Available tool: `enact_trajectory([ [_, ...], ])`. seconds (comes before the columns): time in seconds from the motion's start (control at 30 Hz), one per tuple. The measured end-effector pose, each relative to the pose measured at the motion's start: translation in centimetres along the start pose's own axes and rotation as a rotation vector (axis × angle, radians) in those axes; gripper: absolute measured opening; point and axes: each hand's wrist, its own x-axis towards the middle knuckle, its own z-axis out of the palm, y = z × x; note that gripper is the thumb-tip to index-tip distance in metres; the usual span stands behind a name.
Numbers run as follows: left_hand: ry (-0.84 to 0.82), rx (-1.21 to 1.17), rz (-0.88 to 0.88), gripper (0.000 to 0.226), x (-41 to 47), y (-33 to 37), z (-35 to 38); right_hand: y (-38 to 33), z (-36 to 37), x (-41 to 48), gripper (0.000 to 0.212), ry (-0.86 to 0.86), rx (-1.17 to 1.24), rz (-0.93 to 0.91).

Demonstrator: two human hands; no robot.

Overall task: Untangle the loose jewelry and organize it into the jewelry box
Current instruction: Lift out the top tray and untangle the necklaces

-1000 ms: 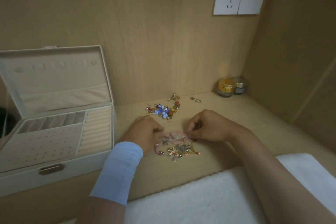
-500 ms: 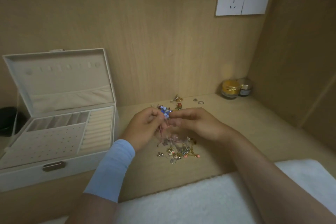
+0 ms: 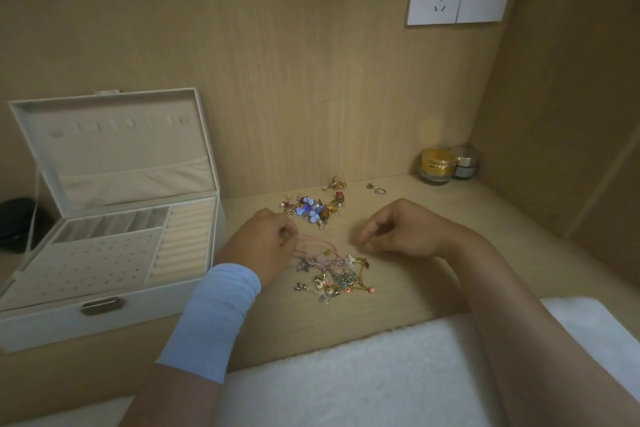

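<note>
Head view: hands had come down from mid-air and parted. Left hand (image 3: 263,243) pinched the pink cord (image 3: 313,248) of the tangle (image 3: 341,279) on the desk. Right hand (image 3: 398,232) had curled fingers; couldn't tell if it held anything. Probably nothing freed; jewelry box (image 3: 52,322) sat open at left.

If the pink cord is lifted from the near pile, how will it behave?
Probably floppy: the cord lies in loose curves running from the left hand. It is likely light, being so thin. It may drag charms along, since it runs into the tangled pile.
</note>
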Motion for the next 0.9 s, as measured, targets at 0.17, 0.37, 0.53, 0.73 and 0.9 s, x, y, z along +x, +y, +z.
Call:
enact_trajectory([
  [0.17,0.071,-0.034,0.263,0.021,0.1,2.7,1.2,-0.5,0.3,-0.3,0.018,-0.071,-0.001,0.022],
  [0.37,-0.129,0.073,0.261,0.019,0.4,2.5,2.8,0.2,0.6,0.4,0.01,-0.015,-0.091,0.02],
  [0.53,-0.067,0.009,0.256,0.01,0.5,1.9,2.6,-0.5,2.0,0.8,0.013,-0.022,-0.043,-0.02],
  [0.73,-0.036,-0.042,0.243,0.014,0.2,1.4,2.9,-0.8,2.7,1.2,0.011,0.011,-0.05,-0.051],
  [0.9,-0.056,-0.103,0.22,0.017,0.3,1.1,2.7,-1.4,3.5,1.1,0.011,0.01,0.022,-0.107],
])
